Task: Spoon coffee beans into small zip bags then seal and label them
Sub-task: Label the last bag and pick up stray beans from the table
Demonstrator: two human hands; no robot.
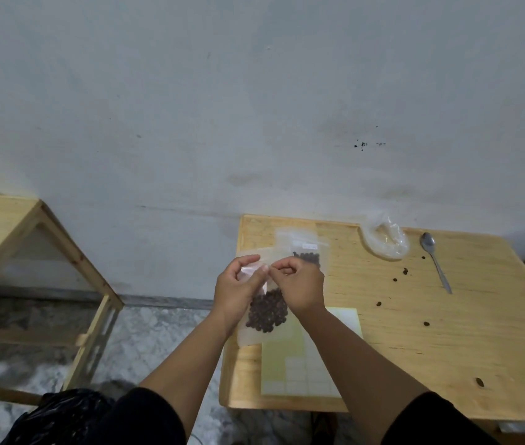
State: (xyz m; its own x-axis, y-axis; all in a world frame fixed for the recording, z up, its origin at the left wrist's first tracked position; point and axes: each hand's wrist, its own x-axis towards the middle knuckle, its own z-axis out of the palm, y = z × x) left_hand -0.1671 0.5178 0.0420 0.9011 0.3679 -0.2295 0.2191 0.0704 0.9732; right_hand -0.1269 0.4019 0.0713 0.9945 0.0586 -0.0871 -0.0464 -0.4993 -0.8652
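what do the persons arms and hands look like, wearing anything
Both hands are bare: the left hand and right hand show no gloves, and no rings, watch or bracelet can be made out. The forearms are uncovered up to about the elbow, where dark, black-looking sleeves begin, one on the left arm and one on the right. No markings show on the fabric.

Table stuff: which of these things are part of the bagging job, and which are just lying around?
Part of the job: bean bag pinched by left hand and right hand; filled bag; label sheet; spoon.

Lying about: spilled beans; wooden frame; black bag.
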